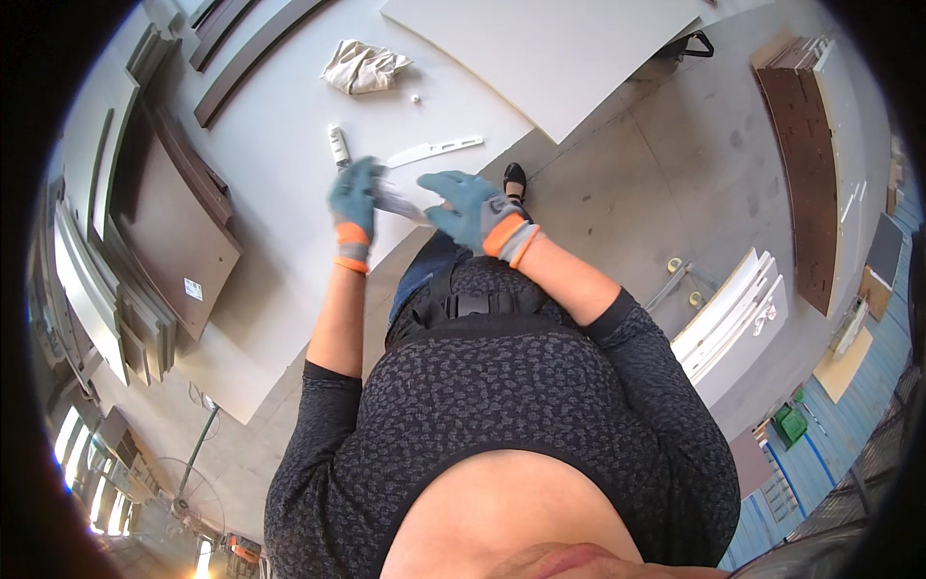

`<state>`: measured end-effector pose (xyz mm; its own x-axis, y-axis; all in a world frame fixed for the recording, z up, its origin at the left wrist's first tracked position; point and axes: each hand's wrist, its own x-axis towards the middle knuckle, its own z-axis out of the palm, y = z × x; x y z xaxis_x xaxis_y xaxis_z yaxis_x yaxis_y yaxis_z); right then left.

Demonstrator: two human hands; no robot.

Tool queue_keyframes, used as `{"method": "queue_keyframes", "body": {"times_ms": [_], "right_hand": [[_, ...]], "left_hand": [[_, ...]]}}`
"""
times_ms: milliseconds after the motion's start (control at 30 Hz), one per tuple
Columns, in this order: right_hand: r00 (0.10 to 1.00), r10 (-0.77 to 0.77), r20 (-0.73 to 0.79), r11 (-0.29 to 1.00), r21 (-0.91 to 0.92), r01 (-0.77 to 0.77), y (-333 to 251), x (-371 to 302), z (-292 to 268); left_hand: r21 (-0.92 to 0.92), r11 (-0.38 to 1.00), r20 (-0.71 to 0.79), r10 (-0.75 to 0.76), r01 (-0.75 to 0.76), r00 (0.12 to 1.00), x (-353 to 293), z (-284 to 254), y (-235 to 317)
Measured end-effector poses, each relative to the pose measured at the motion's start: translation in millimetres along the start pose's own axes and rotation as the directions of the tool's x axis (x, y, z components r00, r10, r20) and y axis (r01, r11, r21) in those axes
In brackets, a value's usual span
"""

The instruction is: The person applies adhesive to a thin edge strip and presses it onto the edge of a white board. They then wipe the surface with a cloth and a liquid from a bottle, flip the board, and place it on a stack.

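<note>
Blurred grey-white piece [400,205] between the two gloved hands is where the work centres, above the near edge of the white work surface [280,183]. That surface is the largest thing around it. A big white panel [521,43] lies at its far right, one corner jutting beyond the edge. Brown boards [178,227] fill the left side, and dark brown strips [253,63] lie at the far left. None of these is in either hand, so as far as shows the handling is limited to the small piece.

Next in size come the hands. The right hand [468,207] has its fingers spread and thumb apart, near the end of the piece; contact cannot be made out. The left hand [357,198] is at the other end, but motion blur hides whether its fingers close on the piece.

Smaller things lie loose: a crumpled cream cloth [365,68], well beyond the hands; a flat white knife-shaped tool [434,150], just past them; a pale grey handle [338,145], next to the left fingers; and, smallest, a round white bit [416,98] near the cloth. Work seems partway along: the piece is not set down, nothing shows as finished, and how much is left cannot be told.
</note>
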<state>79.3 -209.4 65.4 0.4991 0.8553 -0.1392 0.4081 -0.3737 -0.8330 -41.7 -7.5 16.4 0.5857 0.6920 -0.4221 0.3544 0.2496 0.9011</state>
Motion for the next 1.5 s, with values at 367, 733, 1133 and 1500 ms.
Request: {"method": "queue_keyframes", "body": {"times_ms": [367,733,1133,1500], "right_hand": [[0.439,0.805,-0.399,0.526,0.822,-0.217,181,-59,-49],[0.356,0.723,-0.592,0.687,0.673,-0.275,178,-39,-34],[0.941,-0.260,-0.217,0.851,-0.511,0.118,59,51,6],[0.984,-0.173,0.036,0.677,-0.721,0.145,53,94,64]], "left_hand": [[0.778,0.628,-0.433,0.508,0.024,0.744,103,-106,-47],[0.813,0.577,-0.425,0.504,0.073,0.752,105,-97,-40],[0.985,0.051,0.070,0.762,-0.167,0.643,82,-44,3],[0.955,0.295,-0.192,0.639,-0.008,0.745,189,-177,4]]}}
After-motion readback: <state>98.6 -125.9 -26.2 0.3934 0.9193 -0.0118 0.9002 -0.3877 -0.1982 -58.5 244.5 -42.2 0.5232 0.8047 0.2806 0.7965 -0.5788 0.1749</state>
